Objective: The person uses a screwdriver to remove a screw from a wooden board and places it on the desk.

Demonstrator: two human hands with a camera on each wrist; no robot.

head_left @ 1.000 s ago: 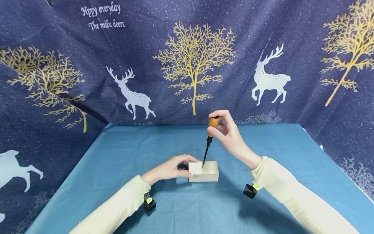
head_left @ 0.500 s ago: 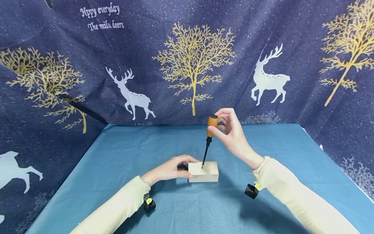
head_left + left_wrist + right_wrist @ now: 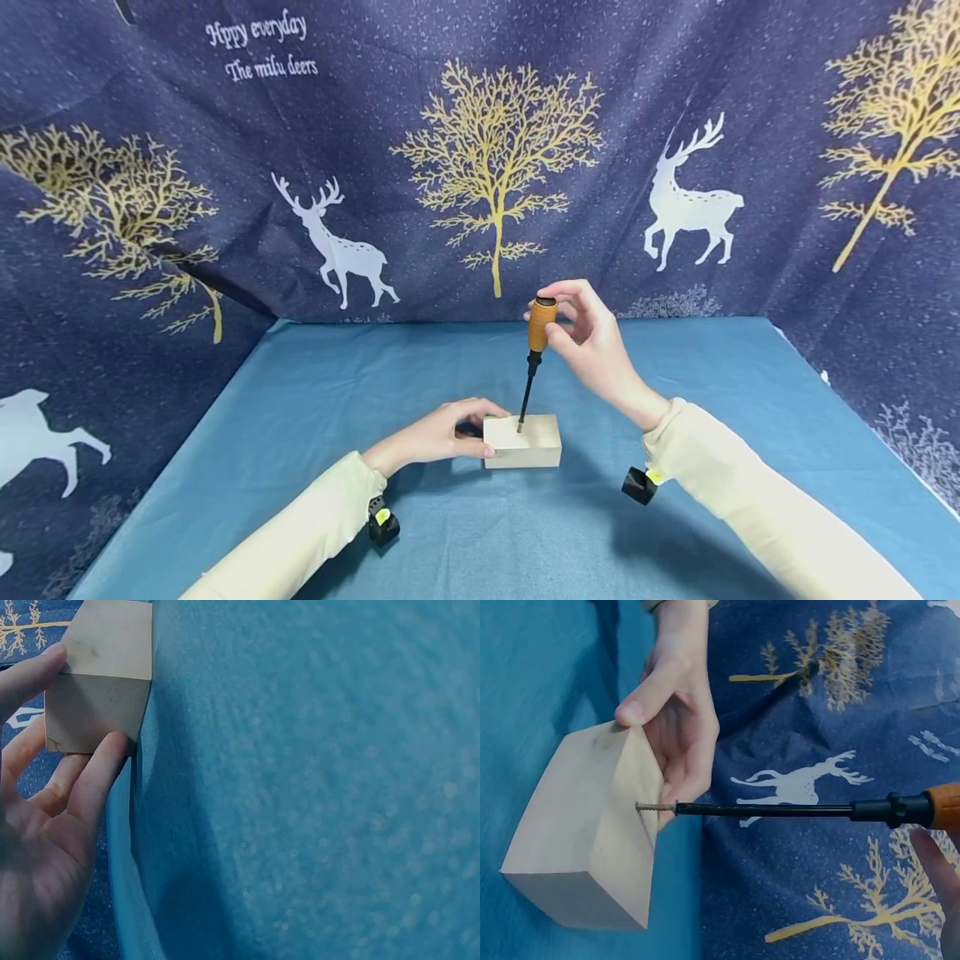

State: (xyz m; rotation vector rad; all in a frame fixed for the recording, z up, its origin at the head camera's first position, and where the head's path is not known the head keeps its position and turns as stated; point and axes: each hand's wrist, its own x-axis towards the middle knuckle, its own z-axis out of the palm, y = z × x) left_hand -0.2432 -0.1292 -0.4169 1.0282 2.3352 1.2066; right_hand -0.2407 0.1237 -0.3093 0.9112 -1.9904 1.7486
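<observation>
A pale wooden block lies on the blue cloth, and my left hand grips its left end between thumb and fingers. From the block's top face a thin threaded screw sticks out, partly sunk in the wood. The black shaft of a screwdriver meets the screw's head, slightly tilted. My right hand holds its orange-brown handle, thumb on the near side and fingers around the black-capped top. In the left wrist view the left hand's fingers press the block's end; the screwdriver is out of that view.
Blue cloth covers the table around the block. Behind it hangs a dark blue curtain printed with white deer and golden trees. Small black wrist cameras hang below both cream sleeves.
My right fingers have shifted around the handle: lifted partly off its top half a second ago, they are wrapped round it again. The handle leans slightly further left. Left hand and block stay still.
</observation>
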